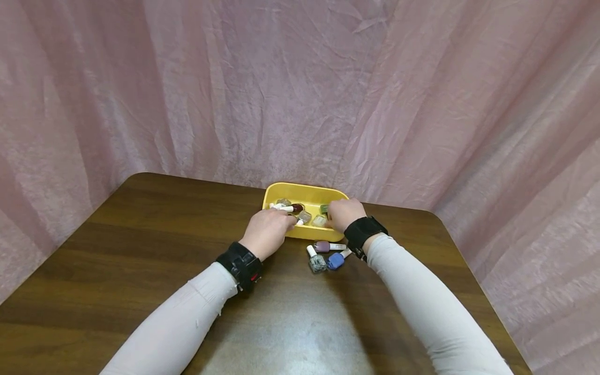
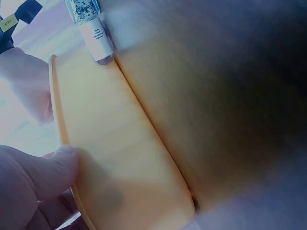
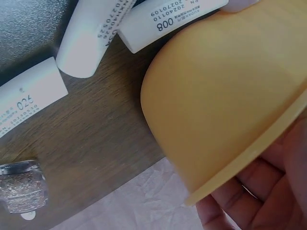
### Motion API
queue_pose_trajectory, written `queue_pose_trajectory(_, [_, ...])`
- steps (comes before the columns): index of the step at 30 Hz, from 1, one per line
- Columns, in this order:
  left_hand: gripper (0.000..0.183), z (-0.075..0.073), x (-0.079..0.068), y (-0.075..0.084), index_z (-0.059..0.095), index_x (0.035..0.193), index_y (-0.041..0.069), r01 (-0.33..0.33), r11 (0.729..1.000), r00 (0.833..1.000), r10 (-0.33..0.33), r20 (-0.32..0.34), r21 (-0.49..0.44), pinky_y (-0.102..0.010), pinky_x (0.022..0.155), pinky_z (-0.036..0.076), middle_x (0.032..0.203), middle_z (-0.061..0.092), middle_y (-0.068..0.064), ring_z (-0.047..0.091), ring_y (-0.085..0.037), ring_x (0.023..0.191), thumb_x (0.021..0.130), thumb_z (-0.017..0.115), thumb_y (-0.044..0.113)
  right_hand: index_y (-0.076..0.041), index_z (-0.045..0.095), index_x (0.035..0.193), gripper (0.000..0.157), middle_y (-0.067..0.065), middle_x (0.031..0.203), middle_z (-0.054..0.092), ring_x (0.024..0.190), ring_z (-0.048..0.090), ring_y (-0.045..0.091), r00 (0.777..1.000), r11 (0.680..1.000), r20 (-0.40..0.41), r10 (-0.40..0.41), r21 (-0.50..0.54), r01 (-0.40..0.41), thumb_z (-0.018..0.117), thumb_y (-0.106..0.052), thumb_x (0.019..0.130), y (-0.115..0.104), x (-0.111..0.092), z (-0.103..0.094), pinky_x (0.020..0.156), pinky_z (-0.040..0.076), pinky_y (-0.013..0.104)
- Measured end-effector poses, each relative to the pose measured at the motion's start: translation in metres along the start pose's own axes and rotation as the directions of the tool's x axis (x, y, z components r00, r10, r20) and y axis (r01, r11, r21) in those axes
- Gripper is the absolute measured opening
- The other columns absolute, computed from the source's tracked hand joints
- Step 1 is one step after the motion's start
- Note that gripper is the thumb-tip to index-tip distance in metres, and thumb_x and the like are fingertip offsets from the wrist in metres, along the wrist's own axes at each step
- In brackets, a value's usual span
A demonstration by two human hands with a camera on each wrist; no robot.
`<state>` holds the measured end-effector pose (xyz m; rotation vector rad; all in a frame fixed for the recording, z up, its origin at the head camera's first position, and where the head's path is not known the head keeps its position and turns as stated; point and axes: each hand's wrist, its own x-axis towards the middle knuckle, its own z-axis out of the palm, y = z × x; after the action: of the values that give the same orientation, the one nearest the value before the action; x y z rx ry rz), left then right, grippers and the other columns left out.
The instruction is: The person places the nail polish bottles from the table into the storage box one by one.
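A yellow plastic bin (image 1: 304, 233) holds several nail polish bottles, among them a dark red one (image 1: 297, 208), a clear one (image 1: 320, 221) and a green one (image 1: 324, 209). My left hand (image 1: 269, 230) is at its near left side. In the left wrist view the thumb (image 2: 62, 165) lies against the outside of the wall at the rim, and the other fingers curl over to the inside, gripping the wall. My right hand (image 1: 346, 213) reaches into the right end, beside the green bottle. Its fingers (image 3: 252, 189) are curled behind the rim; I cannot tell what they hold.
In front of the bin lie a purple polish bottle (image 1: 322, 247), a blue one (image 1: 335, 261) and a grey speckled one (image 1: 317, 264). A glitter bottle (image 3: 23, 189) shows on the wooden table (image 1: 154, 234) in the right wrist view. A pink curtain (image 1: 300, 94) hangs behind.
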<state>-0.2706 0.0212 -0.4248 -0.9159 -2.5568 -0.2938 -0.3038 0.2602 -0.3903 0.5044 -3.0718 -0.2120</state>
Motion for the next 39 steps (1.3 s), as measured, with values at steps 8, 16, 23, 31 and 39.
queue_pose_trajectory(8, [0.009,-0.001,0.001,0.001,0.087,0.107,0.016,0.008,1.0,1.0,-0.008,0.017,0.01,-0.047,0.079,0.061,0.1,0.082,-0.004,0.076,-0.029,0.089,0.103,0.079,0.017,-0.02,0.061,0.059,0.049,-0.007,0.056,0.053,0.06,0.055,0.017,0.998,1.0,-0.053,0.028,-0.004,-0.028,0.087,-0.036,0.098,-0.002,-0.01,-0.006,0.077,0.044,0.044])
queue_pose_trajectory(16, [0.008,-0.002,0.0,0.002,0.086,0.106,0.016,0.005,1.0,1.0,-0.005,0.005,0.001,-0.047,0.078,0.062,0.099,0.081,-0.005,0.076,-0.03,0.089,0.102,0.079,0.017,-0.019,0.066,0.064,0.043,-0.007,0.057,0.053,0.06,0.055,0.019,0.988,0.999,-0.153,0.034,0.008,-0.033,0.088,-0.037,0.096,-0.004,-0.02,-0.007,0.073,0.047,0.044])
queue_pose_trajectory(23, [0.008,-0.002,0.0,0.002,0.086,0.105,0.015,0.007,1.0,1.0,-0.007,0.003,-0.004,-0.048,0.078,0.062,0.098,0.081,-0.005,0.076,-0.03,0.088,0.101,0.08,0.016,-0.014,0.086,0.105,0.027,0.0,0.084,0.073,0.078,0.069,0.026,0.974,0.998,-0.222,0.051,0.055,-0.04,0.089,-0.039,0.095,-0.004,-0.033,-0.005,0.07,0.056,0.046])
queue_pose_trajectory(31, [0.009,-0.003,0.001,0.002,0.086,0.108,0.015,0.011,1.0,1.0,-0.011,0.023,-0.001,-0.047,0.08,0.062,0.1,0.082,-0.005,0.076,-0.03,0.09,0.102,0.079,0.016,-0.011,0.08,0.128,0.047,0.006,0.113,0.08,0.1,0.075,0.03,0.952,0.993,-0.297,0.072,0.116,-0.039,0.08,-0.05,0.101,-0.002,-0.046,0.001,0.081,0.062,0.048])
queue_pose_trajectory(39, [0.008,-0.003,0.0,0.001,0.086,0.106,0.015,0.005,1.0,1.0,-0.005,0.016,-0.002,-0.047,0.08,0.062,0.099,0.081,-0.004,0.076,-0.029,0.091,0.102,0.079,0.015,-0.004,0.06,0.156,0.07,0.019,0.156,0.061,0.146,0.056,0.041,0.956,0.997,-0.292,0.011,0.08,0.013,0.068,-0.053,0.108,-0.001,-0.059,0.004,0.123,0.042,0.054])
